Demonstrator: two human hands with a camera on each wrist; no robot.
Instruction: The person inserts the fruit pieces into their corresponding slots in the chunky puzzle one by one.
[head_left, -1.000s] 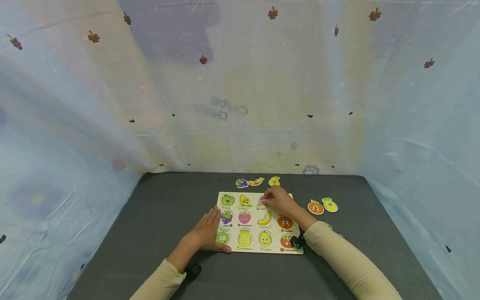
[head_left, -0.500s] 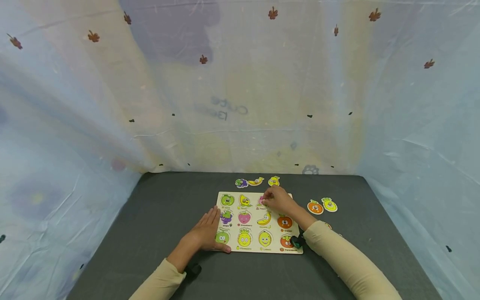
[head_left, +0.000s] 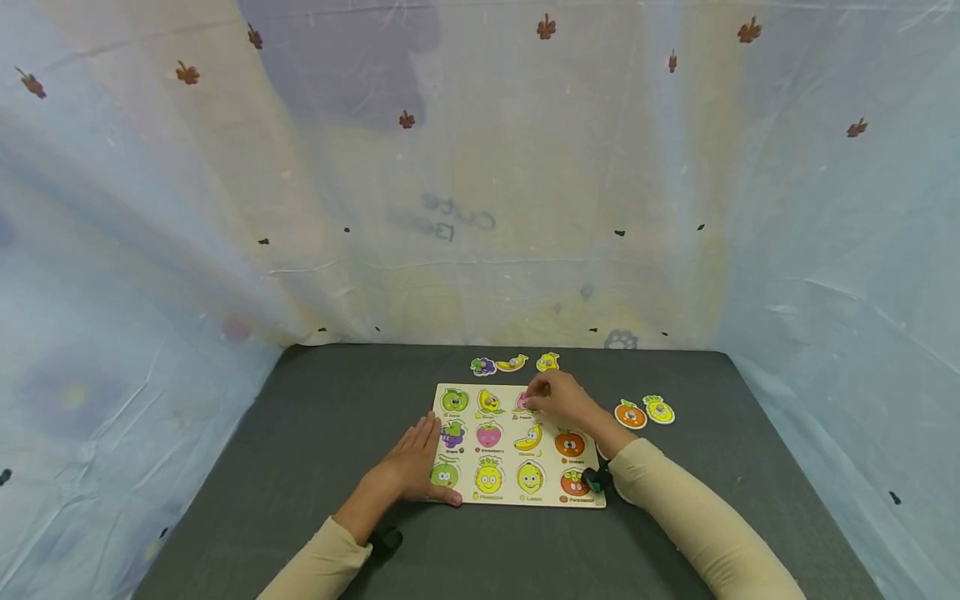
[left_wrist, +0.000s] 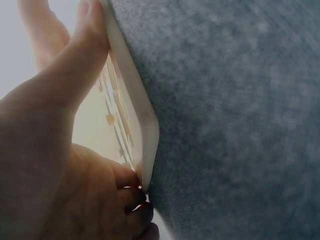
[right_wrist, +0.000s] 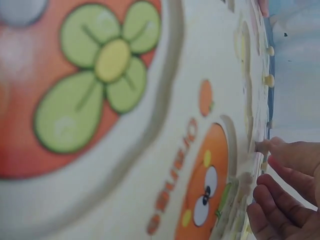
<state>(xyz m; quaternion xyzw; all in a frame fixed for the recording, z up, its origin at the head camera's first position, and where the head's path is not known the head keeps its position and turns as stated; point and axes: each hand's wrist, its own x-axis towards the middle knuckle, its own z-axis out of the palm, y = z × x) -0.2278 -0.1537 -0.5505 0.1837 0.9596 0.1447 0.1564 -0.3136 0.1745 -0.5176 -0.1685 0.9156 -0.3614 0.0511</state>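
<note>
A cream wooden peg puzzle board (head_left: 510, 458) with labelled fruit pictures lies on the table. My left hand (head_left: 408, 462) rests along its left edge, fingers extended and thumb at the front corner; the left wrist view shows the board's edge (left_wrist: 135, 100) against that hand. At the back row, my right hand (head_left: 558, 398) pinches the pink peach piece (head_left: 521, 402) at its spot on the board. In the right wrist view, thumb and forefinger meet at a small knob (right_wrist: 260, 146); most of the peach is hidden there. The orange picture (right_wrist: 205, 185) is close by.
Behind the board lie a grape piece (head_left: 483, 367), a banana piece (head_left: 512, 363) and a yellow pear-like piece (head_left: 548, 362). To its right are an orange piece (head_left: 631, 415) and a pineapple piece (head_left: 660, 409). A patterned curtain (head_left: 480, 208) hangs behind the dark table (head_left: 337, 392).
My right forearm has shifted slightly, and its sleeve now hides a yellow piece that peeked out beside it. The right fingers stay at the peach; the left hand has not moved.
</note>
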